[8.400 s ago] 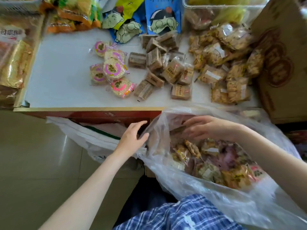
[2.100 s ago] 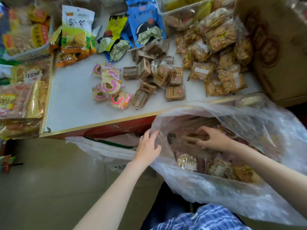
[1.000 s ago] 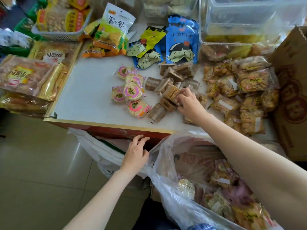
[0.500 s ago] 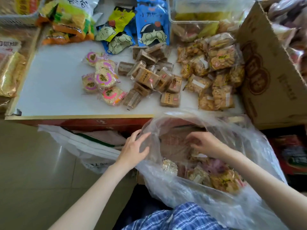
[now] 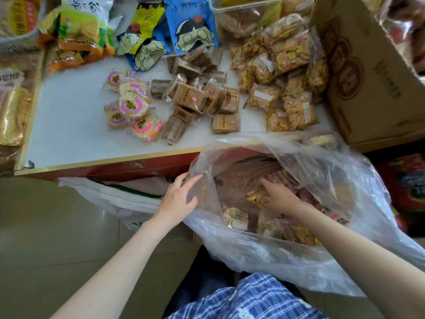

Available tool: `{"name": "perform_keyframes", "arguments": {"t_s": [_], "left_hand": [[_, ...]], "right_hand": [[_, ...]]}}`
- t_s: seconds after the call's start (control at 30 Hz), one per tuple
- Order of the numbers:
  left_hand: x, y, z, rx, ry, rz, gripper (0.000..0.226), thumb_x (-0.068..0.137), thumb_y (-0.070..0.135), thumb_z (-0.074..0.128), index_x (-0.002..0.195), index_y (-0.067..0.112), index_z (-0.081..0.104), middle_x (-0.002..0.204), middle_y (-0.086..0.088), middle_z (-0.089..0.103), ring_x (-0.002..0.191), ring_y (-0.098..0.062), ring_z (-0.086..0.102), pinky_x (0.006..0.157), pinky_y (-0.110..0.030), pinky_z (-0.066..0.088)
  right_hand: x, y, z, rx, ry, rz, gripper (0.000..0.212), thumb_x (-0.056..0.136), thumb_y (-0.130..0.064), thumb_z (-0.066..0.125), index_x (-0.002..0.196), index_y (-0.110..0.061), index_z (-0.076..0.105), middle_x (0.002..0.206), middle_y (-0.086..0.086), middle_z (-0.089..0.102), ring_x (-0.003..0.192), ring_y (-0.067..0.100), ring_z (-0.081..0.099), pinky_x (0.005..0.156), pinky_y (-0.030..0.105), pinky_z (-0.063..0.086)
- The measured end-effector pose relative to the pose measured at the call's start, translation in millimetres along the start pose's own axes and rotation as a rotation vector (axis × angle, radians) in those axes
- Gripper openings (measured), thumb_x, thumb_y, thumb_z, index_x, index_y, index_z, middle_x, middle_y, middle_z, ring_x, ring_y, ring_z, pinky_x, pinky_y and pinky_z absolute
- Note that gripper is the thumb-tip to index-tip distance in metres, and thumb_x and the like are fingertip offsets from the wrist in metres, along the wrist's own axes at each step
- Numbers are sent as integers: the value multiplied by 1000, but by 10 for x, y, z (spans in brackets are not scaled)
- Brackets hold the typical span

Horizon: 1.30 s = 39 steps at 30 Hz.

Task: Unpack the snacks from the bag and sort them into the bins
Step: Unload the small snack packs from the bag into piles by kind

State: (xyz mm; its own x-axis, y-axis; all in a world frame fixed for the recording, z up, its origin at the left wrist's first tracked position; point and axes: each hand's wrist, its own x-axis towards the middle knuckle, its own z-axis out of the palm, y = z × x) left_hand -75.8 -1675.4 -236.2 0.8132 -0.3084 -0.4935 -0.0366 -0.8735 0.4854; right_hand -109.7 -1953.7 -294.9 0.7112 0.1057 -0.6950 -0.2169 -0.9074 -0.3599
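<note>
Reaching into the bag (image 5: 264, 256), right hand (image 5: 279, 199) down among loose snacks. Step in hand, as I judge it: pick one packet out and carry it to its matching pile on the table (image 5: 69, 116).

Doing it well: settle on a single packet, get thumb and fingers round its edges, lift straight up through the mouth so film does not snag. Keep the mouth wide. Match by wrapper: round pink cakes (image 5: 131, 109), brown bars (image 5: 202, 100), tan cracker packs (image 5: 282, 88).

Left hand (image 5: 178, 199): forearm comes up from lower left, palm against the bag's near rim, fingers straight and slightly spread, pressing film outward. Holds the opening.

Right hand: forearm enters from lower right over the rim, wrist bent down, fingers reaching forward onto a tan packet. Whether they pinch it yet, cannot tell; film and blur hide the tips.

Snacks still in the bag: many, heaped at the bottom. Clear bin (image 5: 241, 10) at the table's far edge.
</note>
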Motion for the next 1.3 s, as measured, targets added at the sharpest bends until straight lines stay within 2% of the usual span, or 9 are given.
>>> {"name": "perform_keyframes", "arguments": {"t_s": [0.1,0.23,0.37,0.53,0.7,0.8,1.03,1.17,1.3], "left_hand": [[32,19,12,-19,24,-12,56,93,16,50,143,34,32,152,-2,20,138,-23,25,106,-35,30],[69,61,-16,-48,80,-15,54,93,13,51,142,29,36,151,-1,23,133,-23,32,102,-35,38],[129,119,-118,-103,237,10,49,90,9,54,137,22,46,146,-2,33,133,-22,34,105,-34,36],[163,183,-266,-152,288,5,49,91,10,50,138,23,44,144,0,33,133,-18,31,107,-33,31],[125,130,-255,-115,303,-2,49,90,9,52,138,20,46,144,-4,35,132,-21,34,107,-32,30],[99,54,-272,-87,296,-22,50,89,8,52,137,20,46,145,-3,34,132,-21,33,108,-33,30],[98,-2,-316,-69,282,-34,50,91,9,50,139,22,44,147,-2,31,133,-20,31,109,-34,30],[118,68,-291,-79,274,21,49,90,10,51,137,22,46,146,-2,33,134,-19,30,109,-32,28],[97,160,-204,-64,234,69,48,91,18,53,137,27,44,148,-1,30,136,-22,26,109,-38,28]], "right_hand": [[-132,-179,-212,361,161,-104,47,79,-13,68,113,-27,39,101,2,57,90,20,56,68,28,41],[-327,-451,-642,610,324,-205,47,74,-12,75,110,-27,48,105,-5,57,97,11,54,81,26,41],[-437,-738,-1422,883,479,-327,45,77,-5,74,105,-29,48,93,4,57,76,15,58,65,27,51],[-113,-876,-2275,517,807,-146,60,82,-19,71,133,-19,40,117,8,52,101,21,55,85,28,44],[395,-789,-2030,-48,560,-79,66,93,-9,49,148,-31,20,156,8,5,135,38,22,103,45,35],[537,-723,-1896,-295,345,-2,72,91,1,39,150,-27,11,158,-2,3,141,32,13,105,48,34],[507,-667,-1838,-250,490,-99,78,86,10,39,151,-22,12,158,4,5,139,37,18,103,46,34],[373,-546,-1760,-455,355,-136,75,84,8,38,149,-24,20,158,1,3,143,31,6,109,50,24],[76,-414,-1647,-172,613,-222,62,86,2,46,144,-16,35,150,15,26,135,37,25,106,45,29]]}}
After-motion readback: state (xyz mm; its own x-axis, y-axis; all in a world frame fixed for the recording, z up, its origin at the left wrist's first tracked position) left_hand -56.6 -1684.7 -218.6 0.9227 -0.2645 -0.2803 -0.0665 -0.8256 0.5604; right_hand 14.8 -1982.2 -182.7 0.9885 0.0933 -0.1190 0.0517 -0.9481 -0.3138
